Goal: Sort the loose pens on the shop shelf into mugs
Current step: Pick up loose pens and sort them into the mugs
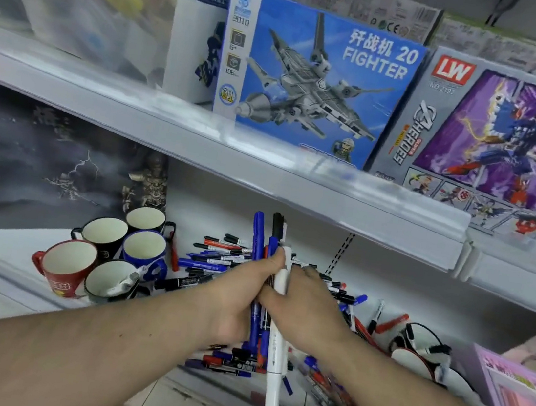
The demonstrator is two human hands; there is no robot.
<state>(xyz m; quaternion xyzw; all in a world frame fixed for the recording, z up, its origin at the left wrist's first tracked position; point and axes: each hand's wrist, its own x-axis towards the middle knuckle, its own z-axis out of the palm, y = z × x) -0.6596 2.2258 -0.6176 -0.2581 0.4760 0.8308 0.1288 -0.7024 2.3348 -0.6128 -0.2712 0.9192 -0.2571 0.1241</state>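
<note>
Pens (270,272), blue, black and one white, stand upright in a bundle that the left hand (238,305) grips; the right hand (305,308) clasps them too. Beneath lies a loose pile (217,257) on the shelf (402,290), with empty mugs (108,249) just left.

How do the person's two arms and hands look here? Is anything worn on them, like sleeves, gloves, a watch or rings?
Both forearms are bare as far as the frame shows: no sleeve edge appears. The left hand and the right hand wear no gloves. No watch, bracelet or strap shows at either wrist, and no ring is visible on the fingers that can be seen. Some fingers are hidden, so a ring there cannot be excluded.
</note>
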